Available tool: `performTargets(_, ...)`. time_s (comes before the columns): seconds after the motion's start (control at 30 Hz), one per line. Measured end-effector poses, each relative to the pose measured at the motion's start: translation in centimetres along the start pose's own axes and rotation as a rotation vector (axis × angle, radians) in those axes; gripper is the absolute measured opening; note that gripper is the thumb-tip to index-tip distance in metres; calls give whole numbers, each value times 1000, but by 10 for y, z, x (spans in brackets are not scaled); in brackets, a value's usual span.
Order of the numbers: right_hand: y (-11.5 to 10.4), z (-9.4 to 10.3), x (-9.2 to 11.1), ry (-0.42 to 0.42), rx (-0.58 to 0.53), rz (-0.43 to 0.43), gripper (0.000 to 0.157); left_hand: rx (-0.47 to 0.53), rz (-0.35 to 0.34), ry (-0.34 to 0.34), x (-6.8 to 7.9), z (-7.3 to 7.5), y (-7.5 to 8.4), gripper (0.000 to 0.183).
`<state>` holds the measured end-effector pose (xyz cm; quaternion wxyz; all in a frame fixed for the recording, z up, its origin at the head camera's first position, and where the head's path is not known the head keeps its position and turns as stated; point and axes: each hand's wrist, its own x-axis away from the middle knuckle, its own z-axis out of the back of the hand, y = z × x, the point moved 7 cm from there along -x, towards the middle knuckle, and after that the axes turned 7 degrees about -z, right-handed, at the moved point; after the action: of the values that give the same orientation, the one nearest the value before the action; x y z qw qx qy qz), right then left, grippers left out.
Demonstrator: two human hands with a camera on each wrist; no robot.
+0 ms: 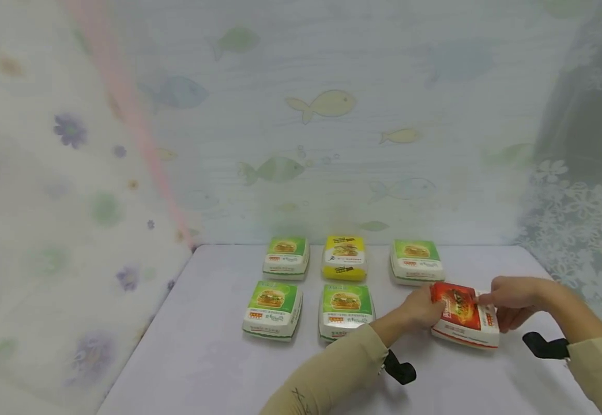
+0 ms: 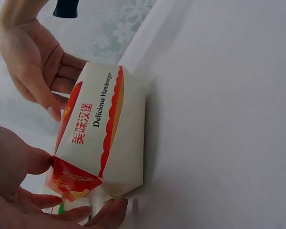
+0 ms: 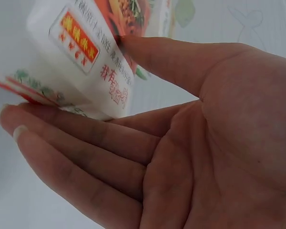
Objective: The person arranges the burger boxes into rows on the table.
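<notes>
A red and white hamburger box (image 1: 462, 314) sits at the right end of the front row, turned slightly askew. My left hand (image 1: 421, 306) grips its left end, thumb at the upper edge and fingers low along the side, as the left wrist view shows. From the other end my right hand (image 1: 519, 297) holds the same box, its thumb (image 3: 148, 52) on the red top and its fingers (image 3: 100, 138) stretched along the lower side. Printed lettering on the white front of the hamburger box (image 2: 102, 114) faces the left wrist camera.
Left of it in the front row stand two green-topped boxes (image 1: 272, 308) (image 1: 346, 305). Behind are a green box (image 1: 286, 256), a yellow box (image 1: 345, 257) and another green box (image 1: 417, 259). A fish-patterned curtain (image 1: 332, 144) hangs behind the white table (image 1: 197, 357).
</notes>
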<state>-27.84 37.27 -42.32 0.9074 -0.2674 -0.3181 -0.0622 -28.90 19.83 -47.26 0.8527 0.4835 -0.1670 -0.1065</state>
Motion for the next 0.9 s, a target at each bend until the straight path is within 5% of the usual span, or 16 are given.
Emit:
performTargets(0.43, -5, 16, -1, 9, 100, 42, 70, -87, 37, -57, 11, 9, -10, 55)
performTargets(0.63, -6, 9, -7, -52, 78, 87, 56, -88, 37, -108, 17, 3, -12, 38)
performTargets(0.9, 1, -1, -2, -55, 102, 59, 49, -164, 45, -92, 6, 18, -13, 37)
